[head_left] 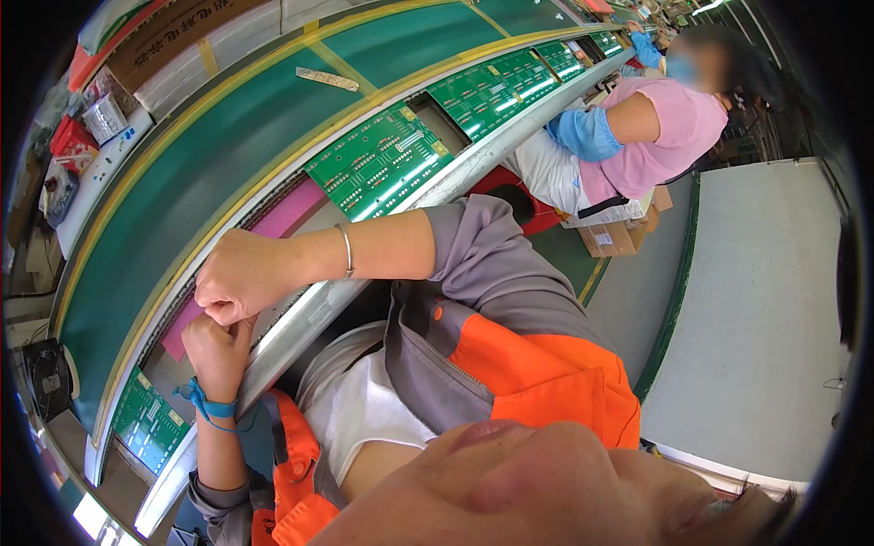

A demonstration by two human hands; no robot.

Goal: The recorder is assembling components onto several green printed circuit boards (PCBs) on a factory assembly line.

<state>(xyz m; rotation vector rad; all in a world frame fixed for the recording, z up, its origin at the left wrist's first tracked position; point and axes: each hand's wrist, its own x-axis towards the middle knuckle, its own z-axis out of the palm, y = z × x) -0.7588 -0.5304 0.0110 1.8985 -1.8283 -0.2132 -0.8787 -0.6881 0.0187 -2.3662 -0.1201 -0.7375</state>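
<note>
My right hand (pixel 241 275), with a metal bracelet (pixel 345 251) on its wrist, is curled into a fist. Just below it, fingers touching it, is my left hand (pixel 217 355), closed and wearing a blue wrist strap (pixel 205 400). Whatever the fingers hold, if anything, is hidden. Both hands are over the near rail line, above a pink strip (pixel 289 207). To their right a green circuit board (pixel 378 168) lies between the rails, and another green circuit board (pixel 150 420) lies to the lower left.
A metal rail (pixel 309 318) runs along my front. Beyond the boards lies a green belt (pixel 273 118) with yellow tape lines. Cartons (pixel 182 45) and bagged items stand at the far left. A co-worker in pink (pixel 669 136) sits along the line to the right.
</note>
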